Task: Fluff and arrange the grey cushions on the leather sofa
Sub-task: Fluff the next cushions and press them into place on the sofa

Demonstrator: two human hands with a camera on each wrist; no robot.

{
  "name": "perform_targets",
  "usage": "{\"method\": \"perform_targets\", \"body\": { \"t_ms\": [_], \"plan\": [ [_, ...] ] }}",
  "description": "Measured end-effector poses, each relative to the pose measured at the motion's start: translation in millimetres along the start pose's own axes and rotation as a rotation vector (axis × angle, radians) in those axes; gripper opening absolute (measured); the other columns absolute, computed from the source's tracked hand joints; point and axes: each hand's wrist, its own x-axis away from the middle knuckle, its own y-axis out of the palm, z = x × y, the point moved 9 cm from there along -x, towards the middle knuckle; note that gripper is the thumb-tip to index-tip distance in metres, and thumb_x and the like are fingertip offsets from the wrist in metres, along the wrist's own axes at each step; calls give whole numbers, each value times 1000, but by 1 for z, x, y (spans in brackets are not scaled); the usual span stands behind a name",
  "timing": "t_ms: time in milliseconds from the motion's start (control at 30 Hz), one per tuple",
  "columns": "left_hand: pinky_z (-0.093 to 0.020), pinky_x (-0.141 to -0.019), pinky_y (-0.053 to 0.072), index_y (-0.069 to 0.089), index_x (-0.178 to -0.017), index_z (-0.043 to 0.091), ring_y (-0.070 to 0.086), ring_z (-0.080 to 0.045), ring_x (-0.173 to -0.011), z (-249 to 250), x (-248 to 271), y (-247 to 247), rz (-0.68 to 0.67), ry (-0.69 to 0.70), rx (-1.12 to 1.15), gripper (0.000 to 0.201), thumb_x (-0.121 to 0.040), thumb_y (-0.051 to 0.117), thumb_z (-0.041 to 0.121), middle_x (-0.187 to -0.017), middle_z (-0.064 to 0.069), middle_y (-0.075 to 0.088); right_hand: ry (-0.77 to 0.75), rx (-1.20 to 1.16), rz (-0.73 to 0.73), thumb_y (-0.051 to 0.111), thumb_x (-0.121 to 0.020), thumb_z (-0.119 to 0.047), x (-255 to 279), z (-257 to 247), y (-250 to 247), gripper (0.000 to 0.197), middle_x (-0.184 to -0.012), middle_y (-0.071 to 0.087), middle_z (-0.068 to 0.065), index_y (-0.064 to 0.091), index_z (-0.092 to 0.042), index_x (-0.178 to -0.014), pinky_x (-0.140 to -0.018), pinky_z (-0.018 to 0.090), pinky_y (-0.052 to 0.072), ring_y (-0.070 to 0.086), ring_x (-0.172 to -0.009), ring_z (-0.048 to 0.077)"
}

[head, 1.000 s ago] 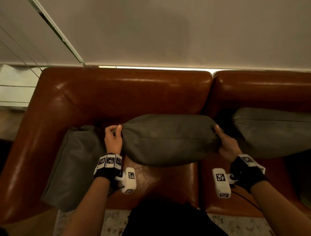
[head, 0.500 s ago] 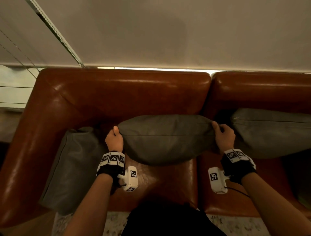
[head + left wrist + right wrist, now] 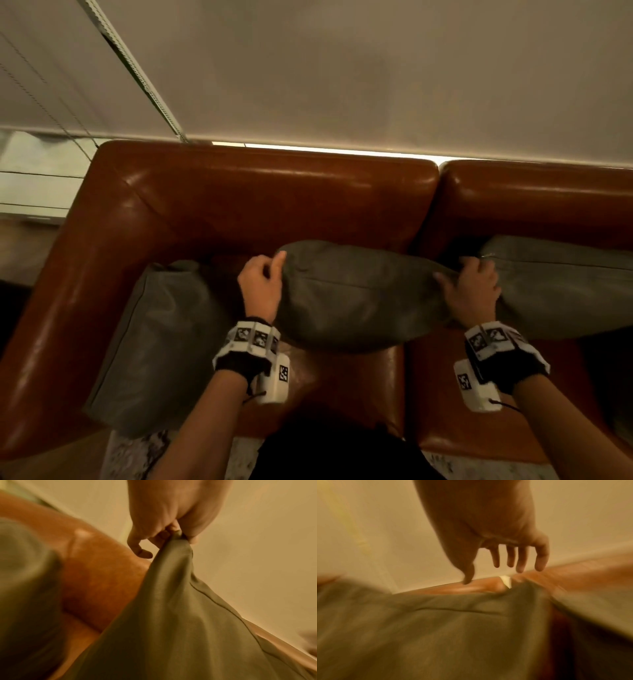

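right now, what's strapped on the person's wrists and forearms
Both forearms are bare, no sleeves. Each wrist carries a black band topped with white blocks bearing black-and-white square tags. A white boxy camera unit with its own tag hangs from each band, trailing a thin black cable.

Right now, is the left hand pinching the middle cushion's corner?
Yes, the left hand pinches a corner of the cushion between its fingers.

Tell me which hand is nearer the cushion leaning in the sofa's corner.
Left. The left hand is beside the corner cushion; the right hand is beyond the middle cushion.
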Motion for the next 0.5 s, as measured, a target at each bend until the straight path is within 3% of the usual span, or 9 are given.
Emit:
{"method": "perform_targets", "body": {
  "t_ms": [100,167,200,233,267,333,400,433,500],
  "plan": [
    [-29,-64,37,53,-58,8,44,-11,-61,70,29,30,-111,218,63,43,-82,57,43,-59,-2,49,-514,0,-144,55,-70,-68,45,-94,17,95,-153,24,3,19,-25,-148,-111,51,18,17,-144,27],
    [-23,-65,32,58,-62,11,40,-4,-64,112,51,55,-236,339,91,40,-81,57,46,-64,6,48,-670,-150,-204,56,-79,-50,74,-132,25,75,-148,37,3,33,-20,-143,-113,48,18,24,-143,26],
    [-22,-68,33,63,-67,13,39,-1,-67,124,57,62,-307,366,122,41,-80,55,51,-68,8,52,-670,-228,-153,60,-82,-33,76,-139,17,53,-136,52,9,48,-14,-131,-108,45,32,41,-133,31],
    [-24,-74,35,68,-76,14,40,3,-74,127,61,66,-359,390,148,46,-81,50,55,-74,8,59,-662,-251,-57,61,-82,-19,76,-138,5,35,-116,63,13,58,-9,-115,-93,41,44,57,-114,34],
    [-30,-83,38,71,-85,16,43,2,-86,125,63,64,-380,424,150,48,-83,44,56,-85,6,66,-666,-243,19,62,-80,-14,76,-137,-5,25,-102,67,13,61,-8,-105,-80,38,49,63,-98,33],
    [-43,-105,29,66,-106,26,43,1,-110,108,67,54,-381,491,126,40,-91,38,49,-111,7,64,-710,-257,38,66,-80,-12,82,-140,-15,27,-98,69,8,63,-11,-107,-73,38,53,66,-91,26],
    [-40,-114,19,53,-123,33,39,8,-122,77,58,30,-261,423,147,31,-96,38,38,-126,14,54,-696,-382,34,71,-80,-16,86,-145,-28,31,-105,69,0,64,-15,-110,-80,32,53,65,-95,14],
    [-37,-113,23,50,-127,29,41,5,-123,48,47,14,-147,305,169,33,-96,38,32,-129,11,52,-666,-488,40,71,-79,-18,87,-146,-39,30,-106,68,-4,65,-15,-109,-83,24,52,64,-97,7],
    [-37,-110,30,45,-134,14,45,-20,-128,-34,21,-19,74,-84,59,40,-97,39,29,-135,-9,51,-627,-688,58,70,-79,-16,87,-144,-65,25,-106,68,-5,67,-12,-104,-85,14,49,63,-99,2]
  ]
}}
